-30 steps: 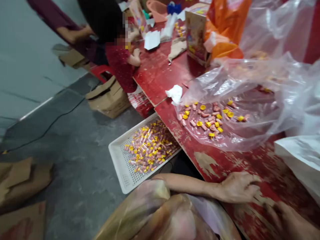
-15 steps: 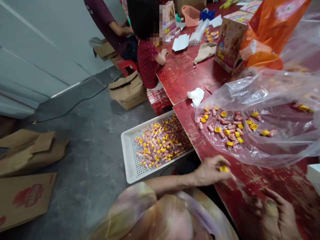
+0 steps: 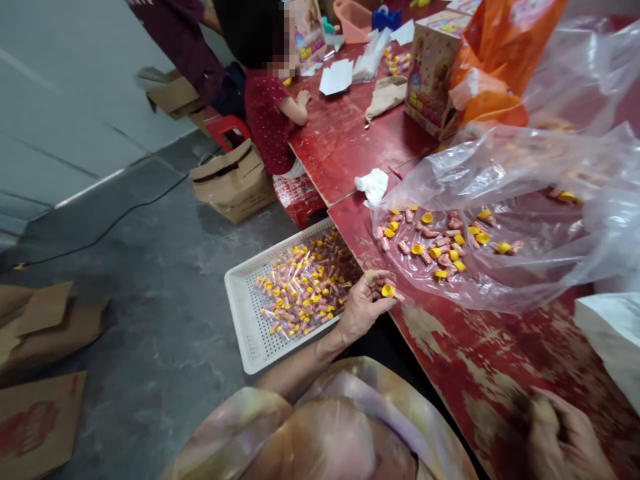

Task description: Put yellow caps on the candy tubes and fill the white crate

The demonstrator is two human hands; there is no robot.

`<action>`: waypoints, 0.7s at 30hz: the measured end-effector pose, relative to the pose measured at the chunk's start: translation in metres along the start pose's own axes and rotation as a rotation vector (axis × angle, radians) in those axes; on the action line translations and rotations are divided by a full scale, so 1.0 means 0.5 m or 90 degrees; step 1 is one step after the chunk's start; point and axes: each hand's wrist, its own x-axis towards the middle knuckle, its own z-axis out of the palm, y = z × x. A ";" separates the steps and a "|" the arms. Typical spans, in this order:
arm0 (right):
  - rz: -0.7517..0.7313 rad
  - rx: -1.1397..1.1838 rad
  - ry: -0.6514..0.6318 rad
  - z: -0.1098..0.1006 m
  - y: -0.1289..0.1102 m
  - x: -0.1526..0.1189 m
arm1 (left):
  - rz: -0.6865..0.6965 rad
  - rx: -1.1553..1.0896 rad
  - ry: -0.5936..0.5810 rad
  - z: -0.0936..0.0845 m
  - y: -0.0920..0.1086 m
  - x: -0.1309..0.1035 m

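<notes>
My left hand (image 3: 367, 303) is closed in a pinch at the table's near edge, above the right end of the crate. Between its thumb and fingers sits a small pink tube with a yellow cap (image 3: 389, 291), the cap facing up. At the lower right, over the table, my right hand (image 3: 565, 433) is curled with thumb and forefinger together. Its tips are blurred, so I cannot make out what they hold. Similar yellow-capped pink tubes (image 3: 443, 243) lie loose on a clear plastic bag (image 3: 480, 297). Many more, in clear wrapping, fill the white perforated crate (image 3: 240, 320).
The red worn table (image 3: 480, 373) runs along my right. On it are crumpled tissue (image 3: 373, 185), a printed box (image 3: 431, 83), an orange bag (image 3: 500, 67) and white paper (image 3: 610, 340). A child (image 3: 267, 113) and another person (image 3: 185, 47) sit beyond. Cardboard boxes (image 3: 233, 180) stand on the floor.
My left hand has moved left with the yellow-capped tube, away from my right hand, to the table edge by the crate. The view has shifted slightly.
</notes>
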 end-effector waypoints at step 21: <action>-0.423 0.040 -0.130 0.063 -0.173 0.021 | -0.198 -0.106 -0.207 0.096 -0.046 -0.067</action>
